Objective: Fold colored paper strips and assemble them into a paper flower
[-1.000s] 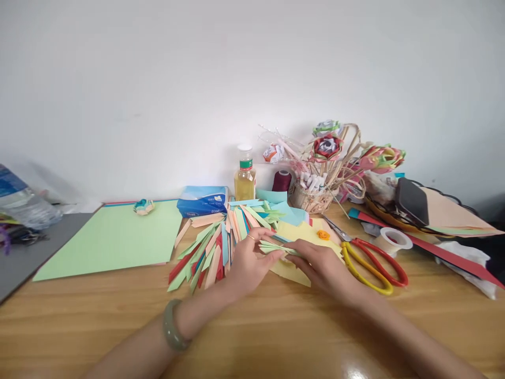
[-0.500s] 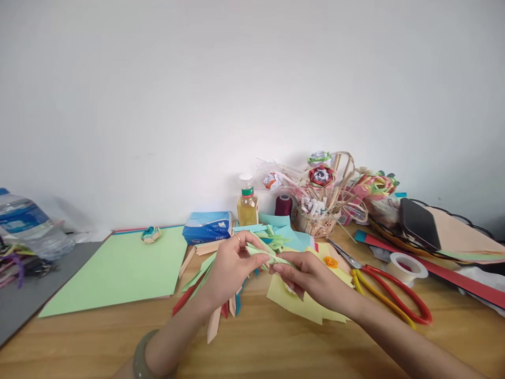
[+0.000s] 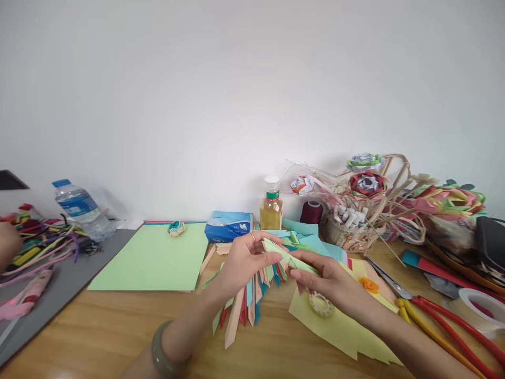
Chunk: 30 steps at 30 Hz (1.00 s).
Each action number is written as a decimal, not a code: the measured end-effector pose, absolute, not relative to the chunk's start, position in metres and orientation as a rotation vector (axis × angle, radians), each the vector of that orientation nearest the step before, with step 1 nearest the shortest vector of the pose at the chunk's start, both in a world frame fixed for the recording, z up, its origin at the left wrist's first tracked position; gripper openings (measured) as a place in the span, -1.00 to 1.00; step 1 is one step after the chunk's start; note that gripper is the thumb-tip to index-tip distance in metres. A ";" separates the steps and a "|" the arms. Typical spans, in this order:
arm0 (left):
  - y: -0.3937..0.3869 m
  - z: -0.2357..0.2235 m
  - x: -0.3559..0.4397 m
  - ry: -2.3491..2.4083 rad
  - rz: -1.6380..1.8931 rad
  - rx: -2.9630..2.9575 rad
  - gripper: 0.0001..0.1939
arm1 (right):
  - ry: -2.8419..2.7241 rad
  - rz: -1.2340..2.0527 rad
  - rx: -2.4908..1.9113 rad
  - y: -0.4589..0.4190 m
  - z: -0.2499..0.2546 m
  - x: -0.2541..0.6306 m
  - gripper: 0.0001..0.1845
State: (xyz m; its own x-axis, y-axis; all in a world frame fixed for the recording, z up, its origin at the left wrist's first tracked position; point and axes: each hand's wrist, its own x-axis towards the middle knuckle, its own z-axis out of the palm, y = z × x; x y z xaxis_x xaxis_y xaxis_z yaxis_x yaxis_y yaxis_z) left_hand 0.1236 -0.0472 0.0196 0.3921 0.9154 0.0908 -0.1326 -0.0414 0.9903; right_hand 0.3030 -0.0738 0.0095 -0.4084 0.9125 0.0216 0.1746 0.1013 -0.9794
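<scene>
Between my two hands is a folded strip of light green paper [image 3: 290, 256], held a little above the table. My left hand [image 3: 246, 263] pinches its left end between thumb and fingers. The strip's right end is gripped by my right hand [image 3: 321, 276], thumb on the near side. Below and behind my left hand lie several folded paper strips [image 3: 236, 318] in peach, red, blue and green. Yellow paper sheets [image 3: 327, 329] spread under my right hand, with a pale toothed ring [image 3: 321, 304] and an orange paper flower [image 3: 369, 285] on them.
Scissors [image 3: 418, 300] and a tape roll [image 3: 479, 310] lie at right. Behind stand a tissue pack [image 3: 229, 226], an oil-coloured bottle [image 3: 271, 205] and a basket of paper flowers [image 3: 351, 237]. Green sheets [image 3: 153, 263] lie left. Another person's hand [image 3: 8, 245] shows at the left edge.
The view has turned left, so things sit further right. The green strip is tilted differently, and more of it shows between my hands. Another person's hand has come into view at left.
</scene>
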 end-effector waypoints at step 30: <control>-0.060 0.013 0.133 0.743 0.768 1.103 -0.71 | -2.254 -0.238 -1.040 -0.091 0.018 0.318 -0.13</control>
